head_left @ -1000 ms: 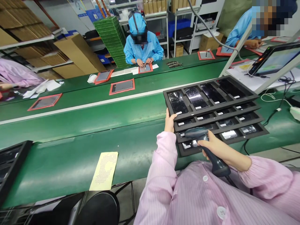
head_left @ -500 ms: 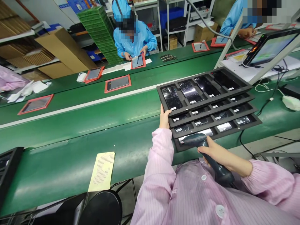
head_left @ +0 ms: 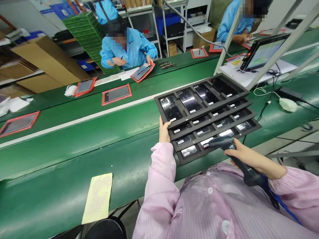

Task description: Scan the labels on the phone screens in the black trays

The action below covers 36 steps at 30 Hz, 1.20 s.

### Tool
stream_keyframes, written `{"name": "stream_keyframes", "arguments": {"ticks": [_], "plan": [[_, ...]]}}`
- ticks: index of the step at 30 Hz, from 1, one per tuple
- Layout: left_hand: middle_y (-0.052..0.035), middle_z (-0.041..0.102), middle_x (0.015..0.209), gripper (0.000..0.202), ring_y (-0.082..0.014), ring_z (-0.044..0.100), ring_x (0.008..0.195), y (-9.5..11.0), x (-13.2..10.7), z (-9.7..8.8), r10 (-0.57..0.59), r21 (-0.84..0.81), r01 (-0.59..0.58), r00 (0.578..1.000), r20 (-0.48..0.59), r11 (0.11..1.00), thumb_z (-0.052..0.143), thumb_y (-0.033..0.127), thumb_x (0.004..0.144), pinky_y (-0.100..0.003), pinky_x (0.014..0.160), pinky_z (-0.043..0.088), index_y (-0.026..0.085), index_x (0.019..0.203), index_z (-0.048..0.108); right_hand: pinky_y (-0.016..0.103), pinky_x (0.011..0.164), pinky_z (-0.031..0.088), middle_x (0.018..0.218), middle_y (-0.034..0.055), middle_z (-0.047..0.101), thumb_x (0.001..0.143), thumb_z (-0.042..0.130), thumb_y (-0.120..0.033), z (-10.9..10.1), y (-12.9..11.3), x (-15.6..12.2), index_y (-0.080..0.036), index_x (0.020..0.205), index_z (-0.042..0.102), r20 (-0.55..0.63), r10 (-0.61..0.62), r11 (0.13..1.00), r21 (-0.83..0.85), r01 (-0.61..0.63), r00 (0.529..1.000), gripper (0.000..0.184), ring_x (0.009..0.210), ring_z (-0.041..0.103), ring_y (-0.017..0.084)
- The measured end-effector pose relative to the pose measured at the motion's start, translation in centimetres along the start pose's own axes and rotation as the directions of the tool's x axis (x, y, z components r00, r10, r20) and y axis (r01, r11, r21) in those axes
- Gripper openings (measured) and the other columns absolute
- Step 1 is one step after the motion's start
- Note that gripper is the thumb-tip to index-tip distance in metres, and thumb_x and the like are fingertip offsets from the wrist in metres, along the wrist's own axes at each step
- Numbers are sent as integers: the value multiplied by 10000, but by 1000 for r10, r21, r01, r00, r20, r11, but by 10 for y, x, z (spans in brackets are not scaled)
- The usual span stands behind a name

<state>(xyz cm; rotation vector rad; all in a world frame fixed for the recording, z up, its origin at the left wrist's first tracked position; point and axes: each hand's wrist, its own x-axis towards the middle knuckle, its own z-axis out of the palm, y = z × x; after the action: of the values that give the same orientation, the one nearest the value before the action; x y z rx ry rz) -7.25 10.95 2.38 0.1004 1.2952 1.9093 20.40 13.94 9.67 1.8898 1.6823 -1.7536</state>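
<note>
A stack of several black trays (head_left: pixel 189 119) is fanned out in front of me, its lower layers stepping toward my body. Dark phone screens (head_left: pixel 171 108) with small white labels lie in the tray pockets. My left hand (head_left: pixel 164 131) grips the left edge of the stack, thumb on top near the front corner. In my right hand (head_left: pixel 245 154) is a black barcode scanner (head_left: pixel 221 142), fingers wrapped round its handle. The scanner's head is above the lowest tray's front edge, and a red glow shows on a label just left of it.
A yellow dotted sheet (head_left: pixel 98 197) lies on the green bench (head_left: pixel 62 181), above a black stool (head_left: pixel 106 229). Across the line, a co-worker (head_left: pixel 129 46) handles a screen on a red pad (head_left: pixel 143 72). A monitor (head_left: pixel 266 51) and a white mouse (head_left: pixel 287 104) are on the right.
The scanner has shifted right along the lowest tray, uncovering its leftmost screen. My left hand keeps its grip. My view has turned, and the co-worker's screen and pad are now tilted.
</note>
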Motion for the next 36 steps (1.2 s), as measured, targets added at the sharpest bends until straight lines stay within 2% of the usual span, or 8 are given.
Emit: {"name": "stream_keyframes", "arguments": {"ticks": [7,10,13,17,25,31,33,36], "plan": [[20,661,1068,811,-163,621,881,-3,4,-4,53,21,-54,998,39,998,591,116,615,-225,768,480,292,1390,429,197,384,374,453,-67,444,854,464,-185,-2,4,-3,-182,1304,277,12,-40,999,13,40,999,487,408,471,155],[27,658,1049,814,-162,622,849,-3,3,-3,37,30,-38,999,15,999,595,120,608,-226,747,482,294,1386,432,216,391,409,605,-27,533,814,511,-194,-23,11,5,-199,1227,333,-63,-48,992,111,55,997,450,443,505,146],[32,661,1009,803,-156,620,806,-2,2,-2,14,29,-14,1000,-5,999,592,116,605,-225,715,486,297,1373,445,228,390,423,739,8,573,786,553,-219,-50,24,16,-207,1203,344,-131,-65,989,122,81,989,468,462,518,137],[39,669,972,726,-149,618,799,0,0,-2,32,19,-32,999,9,999,587,111,616,-216,708,486,313,1310,517,234,388,422,694,-10,550,779,565,-251,-72,37,24,-205,1271,308,-94,-99,991,75,106,991,556,457,505,143],[41,672,911,720,-155,616,765,5,-6,2,21,37,-20,999,-32,999,610,135,569,-221,666,493,299,1267,546,193,411,374,500,-69,448,817,483,-258,-76,30,11,-176,1379,227,-39,-203,978,41,205,978,624,427,455,131],[33,677,918,730,-165,618,739,7,-7,4,17,48,-12,996,-90,999,628,157,522,-248,654,500,286,1237,556,225,386,383,454,-62,447,786,476,-285,-98,45,30,-164,1440,113,49,-113,993,40,111,992,757,401,448,167],[34,678,898,729,-164,616,720,7,-7,4,8,52,-3,995,-103,999,638,163,504,-248,632,499,285,1219,563,233,386,393,497,-52,466,761,499,-306,-110,50,38,-177,1446,108,33,-124,990,70,121,992,800,421,467,172],[39,676,857,706,-155,608,689,9,-7,5,5,71,4,991,-130,997,646,174,486,-236,607,496,280,1180,577,245,373,404,717,8,564,703,544,-315,-130,54,44,-202,1440,152,-91,-142,983,105,152,986,842,462,504,161]]}}
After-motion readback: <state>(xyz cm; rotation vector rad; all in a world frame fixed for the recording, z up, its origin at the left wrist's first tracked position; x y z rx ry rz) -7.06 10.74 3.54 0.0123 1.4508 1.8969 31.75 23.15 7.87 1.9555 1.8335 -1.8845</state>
